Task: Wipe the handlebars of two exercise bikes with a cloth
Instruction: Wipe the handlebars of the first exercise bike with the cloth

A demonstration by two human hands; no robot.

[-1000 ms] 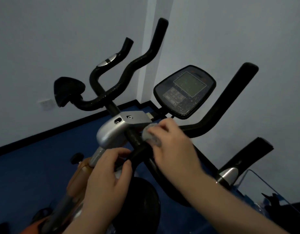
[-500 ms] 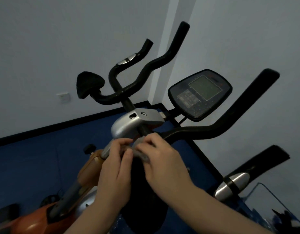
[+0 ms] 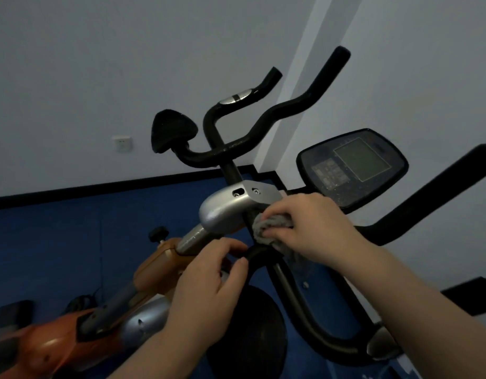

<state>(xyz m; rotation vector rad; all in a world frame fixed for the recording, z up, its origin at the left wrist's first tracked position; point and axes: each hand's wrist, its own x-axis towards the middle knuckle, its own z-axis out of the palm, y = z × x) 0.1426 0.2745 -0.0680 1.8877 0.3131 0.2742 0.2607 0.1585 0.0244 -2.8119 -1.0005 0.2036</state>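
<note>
The black handlebars [image 3: 293,105] of an orange exercise bike [image 3: 154,269] fill the middle of the view. My right hand [image 3: 315,228] is closed on a bunched grey cloth [image 3: 266,227] and presses it against the black centre bar, just below the silver clamp [image 3: 228,209]. My left hand [image 3: 209,285] grips the same black bar a little lower, fingers wrapped round its bend. The bike's console [image 3: 353,168] sits behind my right hand. More black grips [image 3: 427,195] rise at the right; I cannot tell whether they belong to this bike.
A round black pad [image 3: 247,332] lies under my hands. White walls meet in a corner behind the bars, with a wall socket [image 3: 122,144] at left. Blue floor [image 3: 58,236] stretches to the left. A silver-banded grip [image 3: 381,343] is low right.
The view has swung, so the bike sits further right. My right hand with the cloth moved up the bar toward the silver clamp; my left hand shifted lower and gripped the bar's bend.
</note>
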